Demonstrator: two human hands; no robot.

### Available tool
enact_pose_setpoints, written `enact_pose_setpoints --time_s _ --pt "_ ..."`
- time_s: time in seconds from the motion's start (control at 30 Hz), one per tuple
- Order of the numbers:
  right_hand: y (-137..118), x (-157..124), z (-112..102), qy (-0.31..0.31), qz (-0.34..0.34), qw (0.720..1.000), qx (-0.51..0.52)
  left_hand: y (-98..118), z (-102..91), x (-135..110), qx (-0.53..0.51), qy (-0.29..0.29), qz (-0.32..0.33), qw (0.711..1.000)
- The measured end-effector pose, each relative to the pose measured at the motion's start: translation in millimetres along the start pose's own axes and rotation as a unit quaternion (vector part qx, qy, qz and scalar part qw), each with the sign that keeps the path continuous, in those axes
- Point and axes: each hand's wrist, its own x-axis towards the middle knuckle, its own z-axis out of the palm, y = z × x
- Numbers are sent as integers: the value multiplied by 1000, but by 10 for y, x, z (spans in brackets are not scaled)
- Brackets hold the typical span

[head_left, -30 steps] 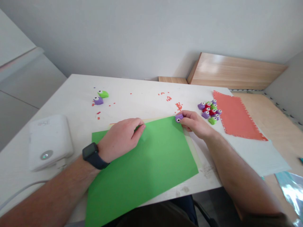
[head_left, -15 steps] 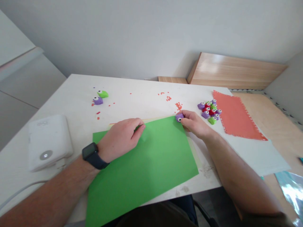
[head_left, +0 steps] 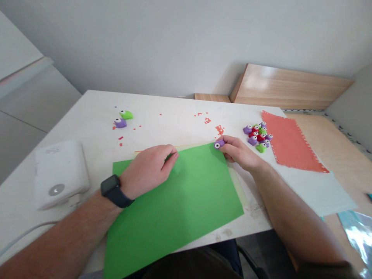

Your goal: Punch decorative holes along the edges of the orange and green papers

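Carefully, I have my right hand's fingers pressed together on a small purple plastic craft punch at the far edge of a green paper sheet, while my curled left hand, well left of them, steadies that sheet best by bearing down flat.

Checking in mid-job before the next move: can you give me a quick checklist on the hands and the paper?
1. Right hand grips the purple craft punch at the far edge of the green paper sheet: ok.
2. Left hand rests on the green paper sheet, fingers curled: ok.
3. Paper edge seated inside the punch's slot: cannot tell, the fingers and punch hide it.
4. Green paper sheet lying fully on the table: not ok, its near end overhangs the table's edge.
5. Other punches off the green paper sheet: ok, grouped just beyond the right hand.
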Motion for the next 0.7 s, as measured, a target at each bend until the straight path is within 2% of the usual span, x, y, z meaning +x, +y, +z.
enact_pose_setpoints --time_s 0.57,0.7 --pt "2 4 -15 10 -28 999 -14 3 -7 -2 1 1 -3 1000" --pt "9 1 -19 7 -46 997 -63 3 -9 0 0 0 -2 1000"
